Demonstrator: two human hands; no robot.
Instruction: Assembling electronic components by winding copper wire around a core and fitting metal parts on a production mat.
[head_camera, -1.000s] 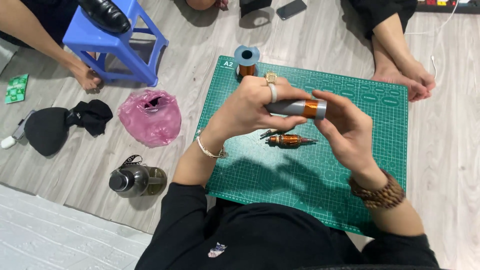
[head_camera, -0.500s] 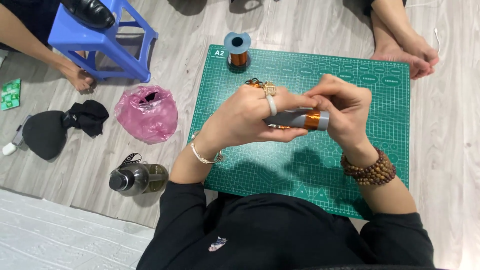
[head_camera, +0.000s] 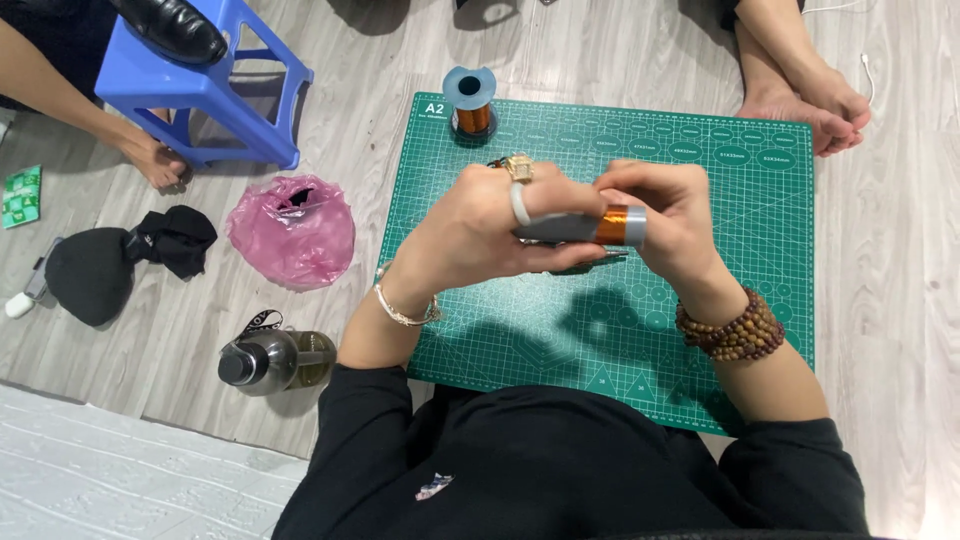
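Both my hands hold a grey tube (head_camera: 570, 228) wound with a band of copper wire (head_camera: 611, 224) above a green cutting mat (head_camera: 760, 170). My left hand (head_camera: 480, 235) grips the tube's left part; it wears rings and a thin bracelet. My right hand (head_camera: 670, 225), with a brown bead bracelet at the wrist, pinches the tube's right end at the wire band. A spool of copper wire (head_camera: 470, 103) stands upright at the mat's far left corner. A dark tool (head_camera: 590, 262) peeks out on the mat under my hands.
A blue plastic stool (head_camera: 200, 90) with a black shoe (head_camera: 175, 28) on it stands far left. A pink plastic bag (head_camera: 292, 230), black cloth (head_camera: 120, 255) and a metal bottle (head_camera: 268, 358) lie on the wooden floor. Other people's bare feet (head_camera: 810, 95) rest by the mat's far right corner.
The view has shifted down, so the mat and spool sit lower in frame. My hands have kept hold of the tube, and my right hand has shifted around its wire end.
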